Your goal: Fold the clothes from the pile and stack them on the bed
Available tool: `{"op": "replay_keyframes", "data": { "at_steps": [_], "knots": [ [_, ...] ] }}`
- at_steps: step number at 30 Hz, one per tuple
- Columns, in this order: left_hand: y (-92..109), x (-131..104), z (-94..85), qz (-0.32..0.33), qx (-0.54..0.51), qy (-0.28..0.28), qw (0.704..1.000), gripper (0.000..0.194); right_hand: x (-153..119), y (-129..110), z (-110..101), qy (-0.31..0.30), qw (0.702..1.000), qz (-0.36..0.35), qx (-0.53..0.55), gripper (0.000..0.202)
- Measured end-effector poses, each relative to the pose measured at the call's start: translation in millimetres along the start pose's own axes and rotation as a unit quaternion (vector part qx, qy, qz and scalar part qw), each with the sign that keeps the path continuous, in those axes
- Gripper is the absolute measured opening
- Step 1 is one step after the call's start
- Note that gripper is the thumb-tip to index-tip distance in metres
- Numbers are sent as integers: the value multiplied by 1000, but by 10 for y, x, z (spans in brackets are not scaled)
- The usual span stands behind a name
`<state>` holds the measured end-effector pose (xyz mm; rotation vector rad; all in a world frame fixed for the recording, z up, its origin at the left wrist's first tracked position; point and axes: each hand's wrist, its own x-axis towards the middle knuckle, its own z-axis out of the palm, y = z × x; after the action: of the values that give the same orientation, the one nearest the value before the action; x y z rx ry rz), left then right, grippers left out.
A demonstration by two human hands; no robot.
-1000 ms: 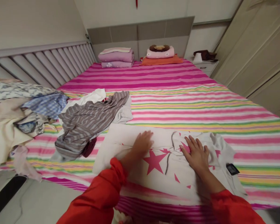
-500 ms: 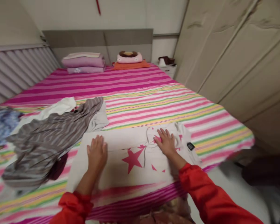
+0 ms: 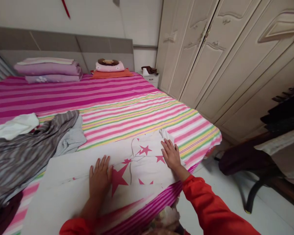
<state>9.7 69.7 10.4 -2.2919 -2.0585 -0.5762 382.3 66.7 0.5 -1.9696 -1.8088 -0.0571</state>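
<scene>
A white garment with pink stars (image 3: 139, 160) lies spread flat on the striped bed (image 3: 127, 107) near its front edge. My left hand (image 3: 100, 174) rests flat on the garment's middle, fingers apart, beside a large pink star. My right hand (image 3: 171, 155) presses flat on the garment's right end, next to a folded-over part with small stars. Both arms wear red sleeves. Neither hand grips anything.
A grey striped garment (image 3: 26, 147) and a white cloth (image 3: 14, 125) lie heaped at the left. Folded purple bedding (image 3: 47, 69) and a pink pillow (image 3: 109, 66) sit at the headboard. Wardrobe doors (image 3: 210, 58) stand at the right, a dark chair (image 3: 252, 163) beside the bed.
The view has swung right, showing the wardrobe and the chair. My right hand has slid to the garment's right end, and the black tag no longer shows. My left hand still lies flat.
</scene>
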Motion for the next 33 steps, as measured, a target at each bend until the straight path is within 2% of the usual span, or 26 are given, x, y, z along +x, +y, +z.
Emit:
{"op": "replay_keyframes", "data": {
  "at_steps": [2, 5, 8, 10, 12, 14, 16, 19, 20, 22, 24, 25, 27, 29, 33],
  "knots": [
    [25, -5, -19, -2, -5, -4, 1000, 54, -60, 139, -31, 54, 996, 62, 42, 53],
    [46, 1, -63, -5, -26, -8, 1000, 52, -228, 218, -55, 124, 970, 165, 131, 68],
    [81, 37, -114, -37, -79, -17, 996, 50, -362, 170, -112, 122, 937, 237, 224, 77],
    [166, 67, -132, -77, -116, -18, 990, 51, -369, 117, -194, 85, 912, 302, 263, 75],
    [334, 78, -133, -97, -135, -11, 986, 53, -304, 84, -308, 9, 885, 370, 284, 65],
    [586, 54, -119, -57, -147, -9, 987, 53, -197, 80, -432, -78, 861, 402, 301, 53],
    [889, 2, -95, 25, -172, -23, 984, 52, -91, 93, -539, -141, 848, 394, 325, 43],
    [1338, -70, -34, 125, -223, -58, 965, 54, 4, 117, -644, -194, 833, 358, 374, 36],
    [1469, -79, -6, 138, -245, -70, 957, 54, 16, 125, -668, -214, 816, 346, 411, 37],
    [1692, -65, 63, 132, -306, -94, 938, 55, 28, 137, -710, -257, 763, 317, 501, 44],
    [1857, -12, 135, 59, -401, -125, 906, 57, 51, 136, -766, -289, 713, 290, 569, 51],
    [1916, 24, 166, -3, -459, -147, 876, 59, 74, 123, -803, -300, 702, 278, 582, 52],
    [1981, 102, 204, -121, -562, -190, 796, 65, 152, 52, -897, -310, 697, 257, 593, 54],
    [1970, 176, 198, -181, -627, -217, 726, 68, 261, -98, -1006, -305, 708, 222, 597, 56],
    [1733, 288, 50, -198, -684, -233, 662, 83, 448, -637, -1152, -268, 767, 92, 576, 58]
  ]
}}
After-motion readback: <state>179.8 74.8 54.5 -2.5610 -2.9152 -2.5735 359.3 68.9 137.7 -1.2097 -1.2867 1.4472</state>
